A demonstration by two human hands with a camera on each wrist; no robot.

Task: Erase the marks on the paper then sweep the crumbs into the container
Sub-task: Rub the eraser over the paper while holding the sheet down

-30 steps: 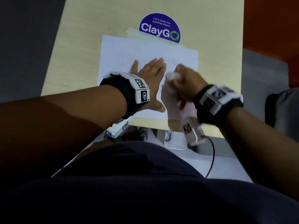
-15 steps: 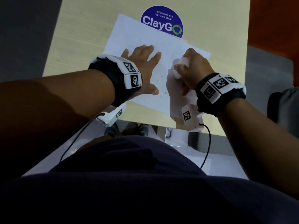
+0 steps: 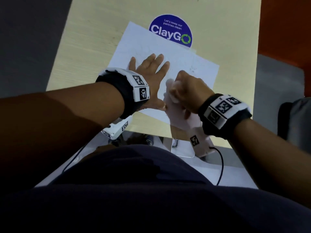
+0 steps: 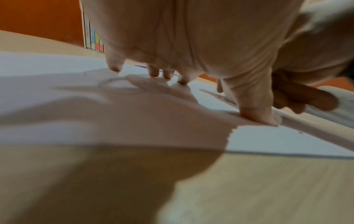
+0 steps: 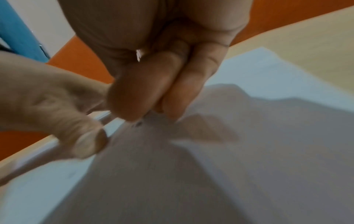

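The pale wooden worktop [image 3: 94, 47] carries a white sheet of paper [image 3: 198, 76], lying skewed with its far edge over a round blue ClayGo sticker [image 3: 170, 31]. The left hand [image 3: 149, 73] lies flat on the paper's middle, its grip spread, fingertips [image 4: 114, 68] and thumb pressing down. Just right of it, the right hand [image 3: 186, 91] has its grip curled and pinched on a small white eraser [image 3: 171, 81] against the sheet. Faint pencil marks [image 4: 122, 86] show under the left palm.
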